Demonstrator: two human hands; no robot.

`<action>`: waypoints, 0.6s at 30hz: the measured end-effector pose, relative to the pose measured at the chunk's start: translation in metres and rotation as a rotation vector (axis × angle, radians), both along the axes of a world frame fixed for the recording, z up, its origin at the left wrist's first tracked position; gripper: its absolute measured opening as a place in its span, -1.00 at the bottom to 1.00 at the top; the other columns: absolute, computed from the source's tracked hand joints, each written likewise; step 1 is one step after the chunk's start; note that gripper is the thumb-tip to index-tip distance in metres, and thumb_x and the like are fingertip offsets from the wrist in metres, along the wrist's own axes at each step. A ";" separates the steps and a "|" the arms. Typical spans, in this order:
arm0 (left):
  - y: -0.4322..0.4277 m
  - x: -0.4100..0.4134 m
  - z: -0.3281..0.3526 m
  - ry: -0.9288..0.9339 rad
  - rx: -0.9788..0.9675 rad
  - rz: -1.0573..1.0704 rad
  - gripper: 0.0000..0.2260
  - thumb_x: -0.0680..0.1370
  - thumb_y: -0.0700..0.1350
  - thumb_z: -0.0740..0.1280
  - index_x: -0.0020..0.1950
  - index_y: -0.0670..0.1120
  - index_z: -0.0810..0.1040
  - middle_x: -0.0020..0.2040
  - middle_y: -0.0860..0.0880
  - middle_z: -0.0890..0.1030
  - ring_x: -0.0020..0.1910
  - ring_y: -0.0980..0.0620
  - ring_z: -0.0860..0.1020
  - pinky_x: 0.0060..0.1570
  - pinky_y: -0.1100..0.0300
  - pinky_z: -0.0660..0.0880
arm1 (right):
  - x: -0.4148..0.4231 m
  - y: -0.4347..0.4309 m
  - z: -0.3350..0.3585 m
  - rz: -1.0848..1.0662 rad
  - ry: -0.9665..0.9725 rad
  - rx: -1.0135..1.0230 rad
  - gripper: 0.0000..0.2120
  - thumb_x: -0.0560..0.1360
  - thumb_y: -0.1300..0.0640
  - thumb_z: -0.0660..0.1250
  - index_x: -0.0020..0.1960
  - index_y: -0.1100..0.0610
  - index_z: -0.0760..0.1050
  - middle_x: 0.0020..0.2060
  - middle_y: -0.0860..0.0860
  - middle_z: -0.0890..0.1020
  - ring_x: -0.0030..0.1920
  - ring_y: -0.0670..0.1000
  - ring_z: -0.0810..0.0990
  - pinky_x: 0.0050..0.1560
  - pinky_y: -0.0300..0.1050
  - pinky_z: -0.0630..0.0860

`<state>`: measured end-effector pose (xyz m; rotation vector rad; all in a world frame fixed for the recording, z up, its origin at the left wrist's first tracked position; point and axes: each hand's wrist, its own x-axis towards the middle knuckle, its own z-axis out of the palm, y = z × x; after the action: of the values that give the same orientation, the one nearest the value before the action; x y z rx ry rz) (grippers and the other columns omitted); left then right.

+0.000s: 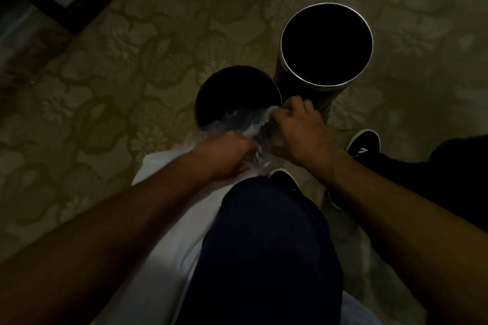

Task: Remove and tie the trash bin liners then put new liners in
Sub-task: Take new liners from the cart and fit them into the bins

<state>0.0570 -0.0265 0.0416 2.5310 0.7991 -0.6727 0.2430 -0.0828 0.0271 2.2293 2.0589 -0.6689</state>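
Both hands hold the clear liner (pixel 239 120), which is bunched over the near rim of the near bin (pixel 237 79). The left hand (pixel 227 157) curls round the gather close to the body, and the right hand (pixel 298 128) grips its edge at the rim's right side. The bin's mouth lies straight ahead of the grip and the right hand is nearer it, while the far bin (pixel 328 85) just beyond shows no liner.

There is one view only: a wide-angle camera worn on the person's head, looking steeply down at the beige flower-patterned carpet (pixel 111 92). It is close: the left hand (pixel 224 157) and the right hand (pixel 299 130), both gripping a clear crumpled plastic liner (pixel 245 121), sit in the middle. A small round black bin (pixel 200 99) and a taller round dark bin with a metal rim (pixel 327 99) appear just above them.
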 end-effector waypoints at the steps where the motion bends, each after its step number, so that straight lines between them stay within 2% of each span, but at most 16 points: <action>1: -0.001 -0.002 -0.005 0.035 -0.009 -0.014 -0.63 0.55 0.03 0.35 0.36 0.11 0.49 0.27 -0.06 0.58 0.22 -0.09 0.56 0.20 -0.04 0.51 | 0.000 -0.003 0.002 0.023 -0.099 0.025 -0.34 0.37 -0.14 0.51 0.40 0.05 0.45 0.44 0.21 0.26 0.39 0.28 0.29 0.33 0.22 0.33; 3: -0.003 -0.008 -0.012 0.049 0.008 -0.044 -0.66 0.52 0.08 0.35 0.30 0.16 0.52 0.23 -0.02 0.60 0.20 -0.07 0.56 0.18 -0.02 0.51 | 0.002 -0.011 0.002 0.075 -0.201 0.187 -0.57 0.38 -0.01 0.50 0.22 0.06 0.58 0.41 0.21 0.30 0.39 0.31 0.30 0.32 0.24 0.25; 5: -0.004 -0.011 -0.015 0.067 0.094 -0.077 -0.67 0.50 0.11 0.35 0.26 0.14 0.56 0.23 -0.01 0.59 0.22 -0.07 0.53 0.20 -0.03 0.49 | 0.001 -0.020 -0.003 0.226 -0.212 0.331 -0.82 0.39 0.10 0.48 -0.01 0.09 0.65 0.20 0.17 0.44 0.23 0.25 0.41 0.23 0.20 0.30; 7: -0.007 -0.005 -0.011 0.060 0.145 -0.105 -0.68 0.53 0.03 0.37 0.28 0.06 0.58 0.28 -0.06 0.53 0.26 -0.10 0.48 0.24 0.03 0.44 | -0.003 -0.025 -0.009 0.391 -0.160 0.357 -0.90 0.43 0.13 0.44 -0.08 0.14 0.64 0.04 0.15 0.49 0.08 0.20 0.43 0.10 0.14 0.37; 9: -0.011 0.004 -0.006 0.025 0.070 -0.088 -0.68 0.58 -0.12 0.34 0.34 -0.04 0.54 0.35 -0.07 0.47 0.28 -0.08 0.48 0.15 0.21 0.37 | -0.012 -0.024 -0.010 0.411 0.014 0.199 -0.80 0.53 0.11 0.27 0.01 0.17 0.62 0.00 0.17 0.54 0.04 0.20 0.47 0.03 0.11 0.41; 11: -0.014 0.008 -0.004 0.030 -0.013 -0.049 -0.70 0.61 -0.18 0.30 0.35 -0.07 0.52 0.36 -0.06 0.47 0.25 -0.05 0.52 0.07 0.25 0.36 | -0.018 -0.022 -0.012 0.449 0.102 0.072 -0.63 0.59 0.10 0.09 0.20 0.20 0.59 0.13 0.17 0.57 0.13 0.21 0.51 0.10 0.10 0.46; 14: -0.008 0.001 -0.009 0.128 0.028 -0.004 -0.76 0.61 -0.10 0.29 0.27 -0.04 0.56 0.23 -0.09 0.57 0.13 -0.08 0.59 0.04 0.11 0.48 | -0.016 -0.019 -0.016 0.433 0.047 -0.062 -0.64 0.60 0.15 0.20 0.37 0.13 0.49 0.27 0.10 0.54 0.21 0.16 0.56 0.17 0.03 0.51; 18: -0.002 -0.019 -0.019 0.211 0.109 0.057 -0.77 0.62 -0.04 0.22 0.18 -0.06 0.59 0.08 -0.12 0.61 0.00 -0.10 0.62 -0.14 0.11 0.43 | -0.008 -0.020 -0.033 0.243 -0.005 -0.187 -0.61 0.55 -0.06 0.26 0.34 0.01 0.53 0.25 0.05 0.58 0.16 0.14 0.60 0.15 0.09 0.55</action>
<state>0.0383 -0.0282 0.0225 2.5510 1.0006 -0.9117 0.2347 -0.1028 -0.0063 1.8426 2.1185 -0.7946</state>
